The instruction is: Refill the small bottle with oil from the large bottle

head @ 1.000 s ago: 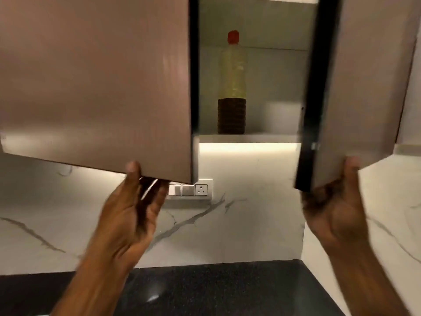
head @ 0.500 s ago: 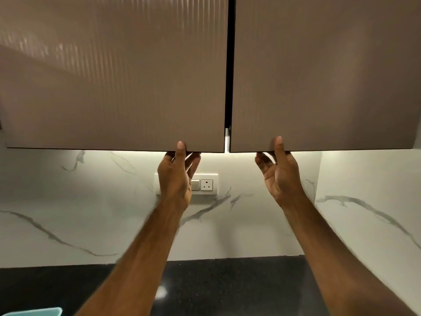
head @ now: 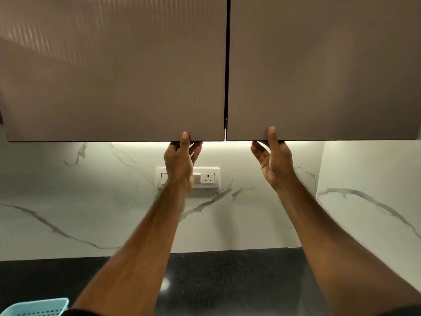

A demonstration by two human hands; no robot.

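— Hands? Report.

— Left hand (head: 180,161) and right hand (head: 273,160) each pinch the lower edge of a cabinet door (head: 118,71), either side of the centre seam.

— Bottles?

— I see neither; both doors sit flush. Judged step: cupboard access. Next: release or pull.

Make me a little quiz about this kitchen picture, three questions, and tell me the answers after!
1. True or false: both cupboard doors are closed.
2. Where are the thumbs? A) on the switches B) on the door fronts C) on the counter
3. What colour is the basket in the bottom corner?

Key:
1. True; the left door meets the right door.
2. B; the left hand and right hand each grip a door's bottom edge.
3. The basket is light blue.
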